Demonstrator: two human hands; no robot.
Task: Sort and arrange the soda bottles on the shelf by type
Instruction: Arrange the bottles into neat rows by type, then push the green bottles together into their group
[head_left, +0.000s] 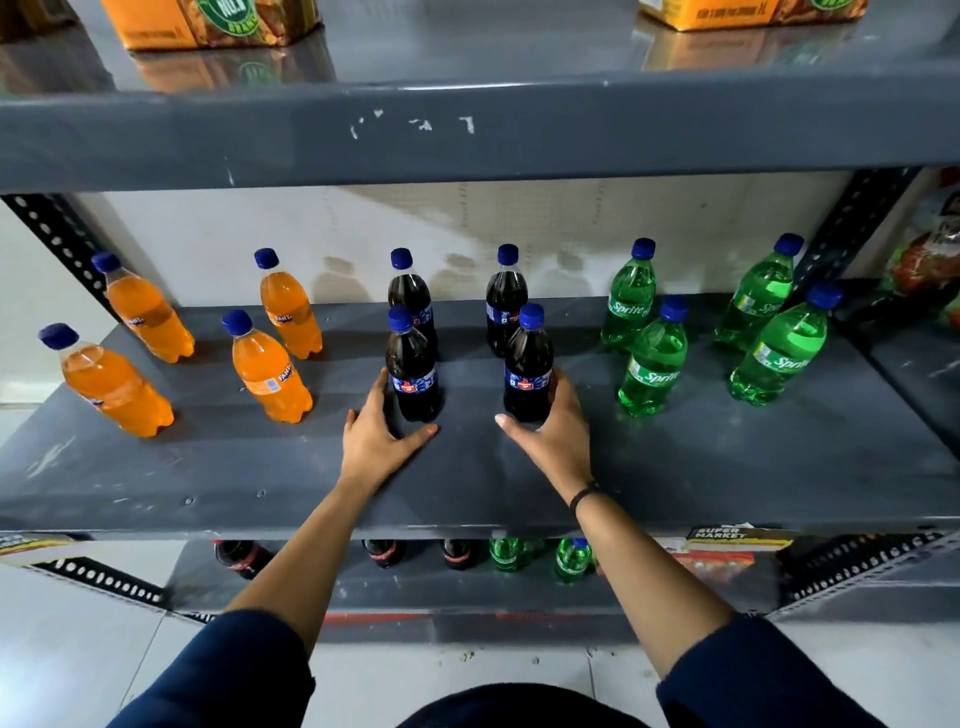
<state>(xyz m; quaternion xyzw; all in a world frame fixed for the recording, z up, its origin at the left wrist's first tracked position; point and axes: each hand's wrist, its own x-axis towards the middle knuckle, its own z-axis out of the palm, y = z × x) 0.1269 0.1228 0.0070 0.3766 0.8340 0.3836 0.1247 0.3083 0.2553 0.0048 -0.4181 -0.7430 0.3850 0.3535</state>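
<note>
1. Nearest: dark blue sleeves (228, 670) pushed up, bare forearms reaching over the front edge of the grey shelf (208, 467).
2. Left hand (375, 434) spread loose around the base of the front left cola bottle (413, 366), fingers at its left side, thumb on the shelf in front; not clenched.
3. Right hand (553, 434) cupped around the front right cola bottle (528, 366), fingers on its right side, thumb in front; whether pressed tight, hard to tell.
4. Black band (583, 496) on the right wrist.
5. Behind these, two more cola bottles (410, 291), upright, mid-shelf.
6. Left part of the shelf: four orange Fanta bottles (270, 374), spaced apart.
7. Right part: four green Sprite bottles (652, 364), grouped.
8. Farthest, on the upper shelf: orange cartons (208, 23).
</note>
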